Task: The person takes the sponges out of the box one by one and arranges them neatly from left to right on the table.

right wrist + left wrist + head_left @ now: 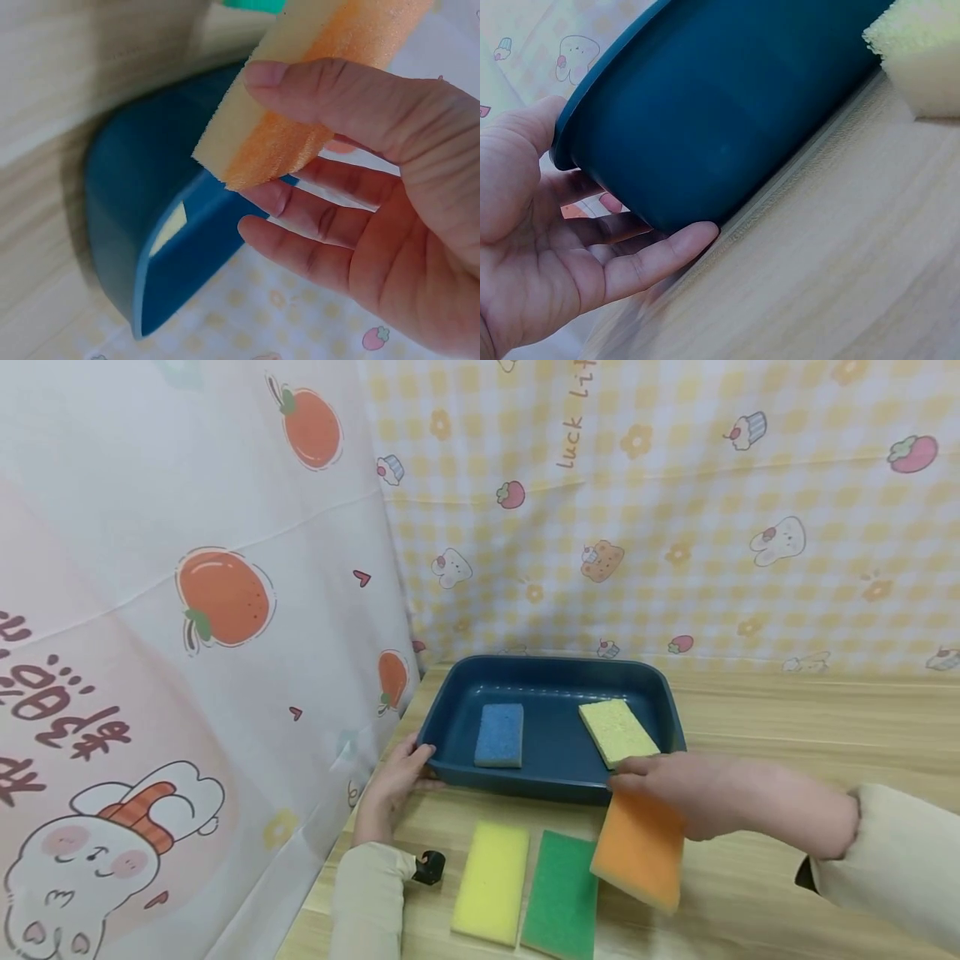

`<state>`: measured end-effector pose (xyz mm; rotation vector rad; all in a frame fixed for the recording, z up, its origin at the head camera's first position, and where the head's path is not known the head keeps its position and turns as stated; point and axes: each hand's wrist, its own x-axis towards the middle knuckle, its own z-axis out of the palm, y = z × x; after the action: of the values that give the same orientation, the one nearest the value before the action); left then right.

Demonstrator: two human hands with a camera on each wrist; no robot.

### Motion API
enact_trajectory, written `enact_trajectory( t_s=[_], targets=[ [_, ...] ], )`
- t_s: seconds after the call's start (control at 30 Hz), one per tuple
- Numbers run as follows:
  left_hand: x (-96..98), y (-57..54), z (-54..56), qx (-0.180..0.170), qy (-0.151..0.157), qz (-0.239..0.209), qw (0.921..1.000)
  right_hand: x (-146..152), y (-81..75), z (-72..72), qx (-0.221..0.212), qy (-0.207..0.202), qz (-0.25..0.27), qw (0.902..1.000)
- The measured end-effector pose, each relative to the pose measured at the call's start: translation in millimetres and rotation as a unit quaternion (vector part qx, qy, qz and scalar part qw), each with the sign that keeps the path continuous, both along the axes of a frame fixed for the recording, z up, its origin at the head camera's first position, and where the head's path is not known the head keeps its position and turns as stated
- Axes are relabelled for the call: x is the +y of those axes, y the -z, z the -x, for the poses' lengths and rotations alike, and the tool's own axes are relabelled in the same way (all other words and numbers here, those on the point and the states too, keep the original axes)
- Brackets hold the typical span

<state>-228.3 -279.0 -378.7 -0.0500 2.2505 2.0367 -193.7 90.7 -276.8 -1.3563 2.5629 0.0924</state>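
Observation:
A dark blue rectangular tub stands on the table, holding a blue sponge on its left and a pale yellow sponge on its right. My left hand holds the tub's front left corner, thumb at the rim and fingers against the outer wall. In the right wrist view, my right hand pinches an orange sponge with a cream layer between thumb and fingers. The head view shows this orange sponge raised and tilted just outside the tub's front right corner.
In front of the tub lie a yellow sponge and a green sponge, side by side on the wooden table. Patterned cloth hangs behind the table and along its left side.

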Motion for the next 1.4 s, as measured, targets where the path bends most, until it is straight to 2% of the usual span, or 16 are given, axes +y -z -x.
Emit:
enact_trajectory(
  t_s=[0.13,0.3,0.53,0.83,0.93,1.1,1.4],
  targets=[
    [-1.1,0.3,-0.8,0.001,0.003,0.002,1.0000,-0.3,7.5,-5.5,-0.017,0.012,-0.025,0.9995],
    [-0.7,-0.3,-2.1,0.004,0.005,0.003,1.0000,0.4,19.9,-8.5,-0.009,-0.004,-0.037,0.9992],
    [-0.5,-0.3,-1.8,-0.004,0.005,-0.004,1.0000,2.8,38.3,-14.6,0.010,-0.054,-0.010,0.9984],
    [-0.9,0.7,0.2,-0.004,0.003,0.005,1.0000,2.9,62.2,-17.5,0.027,-0.097,0.012,0.9949],
    [-0.9,0.9,1.0,-0.003,0.003,0.005,1.0000,1.7,65.7,-18.2,0.030,-0.102,0.009,0.9943],
    [-1.1,0.6,1.5,-0.001,0.002,0.004,1.0000,0.1,66.4,-20.0,0.011,-0.085,-0.009,0.9963],
    [-0.2,-1.0,0.3,-0.003,0.005,0.012,0.9999,-1.0,72.1,-20.2,0.022,-0.091,-0.008,0.9955]
  ],
)
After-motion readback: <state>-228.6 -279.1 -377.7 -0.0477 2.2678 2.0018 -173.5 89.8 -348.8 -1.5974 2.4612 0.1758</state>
